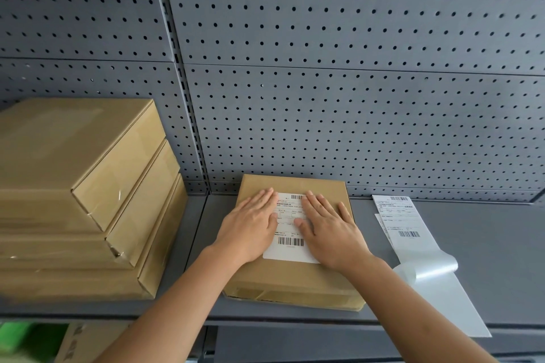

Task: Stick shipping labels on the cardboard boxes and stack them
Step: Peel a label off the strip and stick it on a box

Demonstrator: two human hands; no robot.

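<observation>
Grey perforated back panel [354,68] is recorded behind a grey metal shelf [486,259], which carries all items. A stack of three cardboard boxes [73,186] is noted at the left end of the shelf, against the back panel; the boxes lie flat, each upper one set slightly back and left of the one beneath. No label is seen on the top face of the stack. A single cardboard box [295,283] lies flat near the middle of the shelf, its far edge close to the back panel and its near edge close to the shelf's front edge, apart from the stack. To the right of this box, a strip of glossy backing liner [436,283] runs from near the back edge toward the front edge, is curled midway, and appears to overhang the front edge; unused printed labels [404,218] are seen at its far end. One white shipping label [290,233] with barcodes lies on the top face of the single box. The left hand [250,224] is laid flat, fingers straight, over the label's left edge; the right hand [330,230] is laid flat likewise over its right edge. Nothing is gripped by either of the hands. Below the shelf's front left corner, part of another carton [79,342] is visible.
</observation>
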